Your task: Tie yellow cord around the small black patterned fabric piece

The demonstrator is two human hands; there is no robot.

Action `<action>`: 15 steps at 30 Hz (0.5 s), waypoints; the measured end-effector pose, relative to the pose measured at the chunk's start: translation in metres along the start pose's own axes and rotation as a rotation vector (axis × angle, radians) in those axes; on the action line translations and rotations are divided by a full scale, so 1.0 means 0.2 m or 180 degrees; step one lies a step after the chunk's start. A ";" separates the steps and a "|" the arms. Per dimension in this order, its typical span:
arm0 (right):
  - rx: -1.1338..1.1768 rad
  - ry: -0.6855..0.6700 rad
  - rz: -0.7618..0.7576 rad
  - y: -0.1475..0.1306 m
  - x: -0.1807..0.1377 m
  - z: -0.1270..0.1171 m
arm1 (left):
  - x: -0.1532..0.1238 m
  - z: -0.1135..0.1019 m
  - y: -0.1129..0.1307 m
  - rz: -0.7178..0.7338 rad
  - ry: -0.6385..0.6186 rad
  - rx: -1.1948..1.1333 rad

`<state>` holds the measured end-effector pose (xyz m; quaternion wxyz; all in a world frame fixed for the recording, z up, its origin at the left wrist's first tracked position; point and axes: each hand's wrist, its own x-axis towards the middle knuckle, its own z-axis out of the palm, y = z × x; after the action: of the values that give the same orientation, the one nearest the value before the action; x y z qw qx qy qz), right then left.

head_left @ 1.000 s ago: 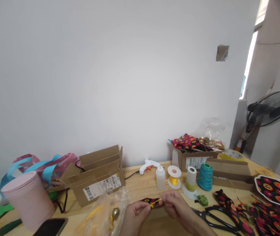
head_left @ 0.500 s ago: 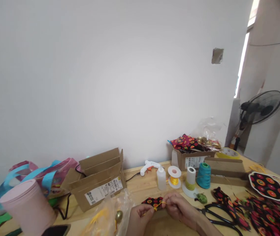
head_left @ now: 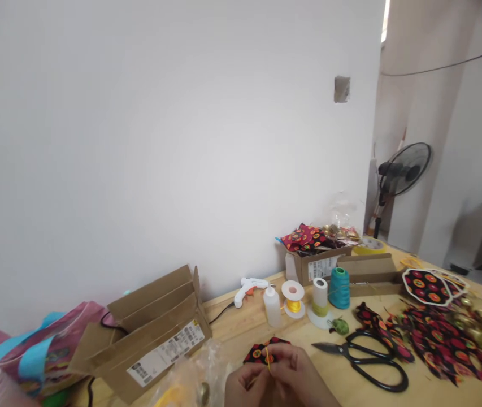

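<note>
At the bottom edge my left hand [head_left: 244,390] and my right hand [head_left: 294,376] are pressed together, fingers closed. Between them they pinch a small black fabric piece with red and orange dots [head_left: 261,351], wound with a yellow thread [head_left: 268,359]. Both hands hover low over the wooden table [head_left: 241,328]. Much of my left hand is cut off by the frame.
Black scissors [head_left: 365,362] lie right of my hands, beside a heap of dotted fabric pieces [head_left: 439,339]. Behind stand a white bottle [head_left: 272,306], a yellow spool [head_left: 294,299], a teal spool [head_left: 339,288] and a glue gun [head_left: 247,287]. An open cardboard box [head_left: 151,333] sits left; a fan [head_left: 402,169] stands back right.
My view has swung right, so everything shifted left in the picture. My hands have drawn closer together over the fabric piece and sunk toward the bottom edge.
</note>
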<state>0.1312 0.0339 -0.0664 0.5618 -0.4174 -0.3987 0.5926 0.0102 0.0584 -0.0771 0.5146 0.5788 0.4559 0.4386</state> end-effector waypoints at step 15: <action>-0.3649 0.0259 -0.1318 -0.02 -0.07 0.00 | -0.02 -0.04 0.07 -0.0238 -0.0330 0.0055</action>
<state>0.1317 0.0199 -0.0624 0.3661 -0.5894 -0.7052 0.1458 0.0021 0.0563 -0.0622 0.5486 0.5877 0.4538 0.3845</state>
